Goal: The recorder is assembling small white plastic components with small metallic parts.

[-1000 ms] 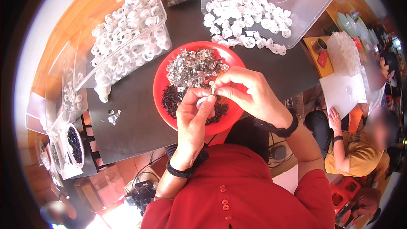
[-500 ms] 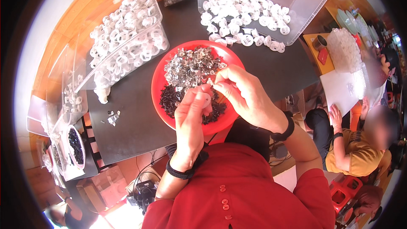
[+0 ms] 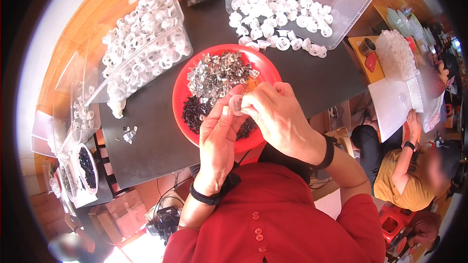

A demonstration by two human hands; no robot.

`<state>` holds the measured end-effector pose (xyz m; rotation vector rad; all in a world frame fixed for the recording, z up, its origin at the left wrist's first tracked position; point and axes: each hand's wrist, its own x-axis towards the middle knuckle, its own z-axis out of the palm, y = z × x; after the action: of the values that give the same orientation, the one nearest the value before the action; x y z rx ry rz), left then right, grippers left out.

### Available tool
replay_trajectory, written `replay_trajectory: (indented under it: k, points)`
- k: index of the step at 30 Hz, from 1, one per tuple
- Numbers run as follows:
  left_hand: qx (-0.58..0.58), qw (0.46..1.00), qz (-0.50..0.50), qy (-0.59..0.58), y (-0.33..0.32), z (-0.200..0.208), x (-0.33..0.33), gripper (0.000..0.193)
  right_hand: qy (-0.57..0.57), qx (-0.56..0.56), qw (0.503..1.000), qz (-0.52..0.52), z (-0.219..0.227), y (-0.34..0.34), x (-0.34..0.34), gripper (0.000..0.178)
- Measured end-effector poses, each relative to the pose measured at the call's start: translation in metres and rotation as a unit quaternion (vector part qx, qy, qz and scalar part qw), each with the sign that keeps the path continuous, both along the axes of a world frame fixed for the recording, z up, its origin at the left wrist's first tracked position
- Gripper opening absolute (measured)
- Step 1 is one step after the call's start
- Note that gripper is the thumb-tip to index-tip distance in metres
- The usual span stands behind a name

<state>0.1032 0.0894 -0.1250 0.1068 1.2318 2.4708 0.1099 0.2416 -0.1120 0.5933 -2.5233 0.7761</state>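
Both hands meet over the near half of a red round tray (image 3: pixel 181 87). Left hand (image 3: pixel 219 139) and right hand (image 3: pixel 278 117) pinch one small clear plastic ring (image 3: pixel 236 104) between them. Left thumb and fingertips (image 3: pixel 225 112) press on its left side; right fingertips (image 3: pixel 247 108) close on its right side. Fingers of both hands drawn together, clamped on the ring. A black band sits on each wrist.

Just beyond the fingertips, in the tray: a heap of small silver metal pieces (image 3: pixel 217 73). Under and left of the fingers: a heap of small black pieces (image 3: pixel 195 112), partly hidden by the hands. Tray rests on a dark tabletop (image 3: pixel 146 117).

Further past the fingers, right: a clear plastic tub (image 3: pixel 351 0) with white plastic rings (image 3: pixel 278 9) spilling from its open side toward the tray. Further left of the fingers: a second clear tub (image 3: pixel 97 87) holding more white rings (image 3: pixel 141 44). Between that tub and the left hand, a few loose small pieces (image 3: pixel 129 134) on the tabletop. Far left, at the table's end: a small dish of black pieces (image 3: pixel 87 165).

Well right of the right hand: another person in a yellow shirt (image 3: pixel 404 180), one hand on a white sheet (image 3: pixel 390 107).
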Motion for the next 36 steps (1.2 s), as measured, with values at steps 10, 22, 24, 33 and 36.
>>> replay_trajectory:
  k: [10, 22, 24, 33, 36]
  points:
    - [0.007, 1.000, -0.014, -0.001, -0.006, -0.005, -0.003, 0.042, 0.018, -0.045, 0.997, 0.056, -0.001, 0.002, 0.001, 0.025]
    - [0.036, 0.999, -0.015, -0.003, 0.004, 0.000, 0.000, 0.040, -0.268, -0.466, 0.843, 0.010, -0.001, -0.001, 0.003, 0.008]
    - [0.004, 1.000, -0.006, -0.007, 0.004, 0.001, 0.002, 0.038, -0.268, -0.474, 0.839, 0.012, -0.002, -0.004, 0.003, 0.008]
    - [-0.006, 0.999, 0.009, -0.053, 0.002, -0.002, -0.002, 0.037, -0.180, -0.478, 0.859, 0.024, -0.016, -0.012, 0.004, 0.009]
    - [-0.010, 0.997, 0.011, -0.075, 0.001, 0.002, -0.001, 0.038, -0.146, -0.441, 0.885, 0.023, -0.020, -0.013, 0.004, 0.009]
